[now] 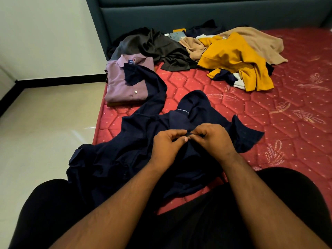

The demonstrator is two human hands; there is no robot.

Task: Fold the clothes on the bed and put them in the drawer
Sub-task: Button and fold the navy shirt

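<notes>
Head view: our left hand point(168, 143) and right hand point(212, 139) meet, both pinching the navy shirt point(136, 155) by its placket below the collar; limp, light cloth, best held at seams. At 11 o'clock, folded mauve shirt point(124, 85); at 1, unfolded pile point(224, 53). Red quilted bed point(287, 112), tiled floor point(45, 126).

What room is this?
Most likely a bedroom: a red quilted mattress against a padded headboard, with loose clothes piled on it and a folded purple shirt.
</notes>
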